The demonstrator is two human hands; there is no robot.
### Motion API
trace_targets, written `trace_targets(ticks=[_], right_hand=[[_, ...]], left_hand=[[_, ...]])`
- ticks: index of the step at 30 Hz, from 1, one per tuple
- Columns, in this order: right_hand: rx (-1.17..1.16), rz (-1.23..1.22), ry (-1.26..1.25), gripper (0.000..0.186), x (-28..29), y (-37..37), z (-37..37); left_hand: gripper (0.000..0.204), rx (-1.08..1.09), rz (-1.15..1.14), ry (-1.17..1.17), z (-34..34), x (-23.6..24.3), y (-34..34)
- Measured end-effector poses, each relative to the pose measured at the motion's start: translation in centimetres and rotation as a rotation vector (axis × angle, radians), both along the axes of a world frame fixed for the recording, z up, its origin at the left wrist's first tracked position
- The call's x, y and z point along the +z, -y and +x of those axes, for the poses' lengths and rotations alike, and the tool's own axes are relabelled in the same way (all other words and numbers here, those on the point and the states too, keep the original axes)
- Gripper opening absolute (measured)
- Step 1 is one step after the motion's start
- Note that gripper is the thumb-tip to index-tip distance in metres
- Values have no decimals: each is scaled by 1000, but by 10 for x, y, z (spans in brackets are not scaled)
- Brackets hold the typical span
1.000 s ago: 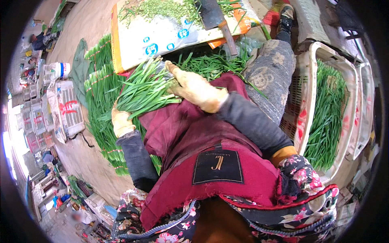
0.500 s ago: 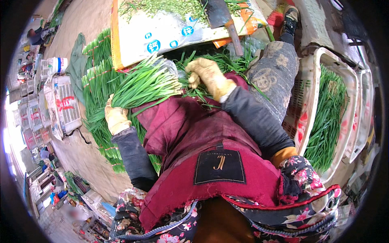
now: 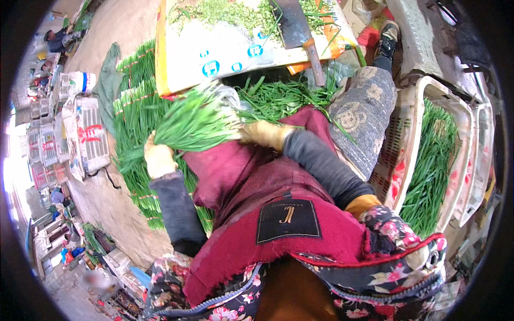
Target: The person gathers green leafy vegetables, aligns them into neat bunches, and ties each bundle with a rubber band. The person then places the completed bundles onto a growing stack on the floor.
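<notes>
My right hand (image 3: 265, 134) is coming back to the bunch of green stalks (image 3: 195, 120); half a second ago it was curling apart from it, in front of the loose greens (image 3: 284, 99). Its blurred fingers are now meeting the pale stalk ends just to their left. The bunch is blurring too, having been crisp before. Beyond this hand, more of the loose greens is showing than earlier.

A maroon apron (image 3: 257, 170), floral jacket (image 3: 391, 286) and dark sleeves (image 3: 179, 206) are worn.
</notes>
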State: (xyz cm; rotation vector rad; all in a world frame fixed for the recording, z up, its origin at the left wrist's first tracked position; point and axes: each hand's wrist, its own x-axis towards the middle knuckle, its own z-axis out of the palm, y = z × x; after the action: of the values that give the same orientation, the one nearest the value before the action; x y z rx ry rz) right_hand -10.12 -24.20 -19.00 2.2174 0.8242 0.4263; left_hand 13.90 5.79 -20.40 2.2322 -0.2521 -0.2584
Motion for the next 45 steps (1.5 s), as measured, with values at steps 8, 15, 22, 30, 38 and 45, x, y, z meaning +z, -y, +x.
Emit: trace_targets(ticks=[8,15,22,30,38,45], right_hand=[[-118,2664,-678,48,111,69,6],[-293,2629,-1345,47,21,-26,3],[-889,2206,-699,46,-6,-5,-9],[-358,2904,-777,32,61,2,-34],[-232,1469,69,35,133,-43,-19],[-139,2236,-164,13,95,-43,-2]], left_hand=[[36,-460,740,142,-32,61,-38],[47,-605,1215,404,6,-27,-86],[54,-555,923,473,-44,29,-23],[62,-76,704,268,-44,21,-30],[42,-556,1334,386,-63,56,0],[34,-162,777,179,-70,56,14]])
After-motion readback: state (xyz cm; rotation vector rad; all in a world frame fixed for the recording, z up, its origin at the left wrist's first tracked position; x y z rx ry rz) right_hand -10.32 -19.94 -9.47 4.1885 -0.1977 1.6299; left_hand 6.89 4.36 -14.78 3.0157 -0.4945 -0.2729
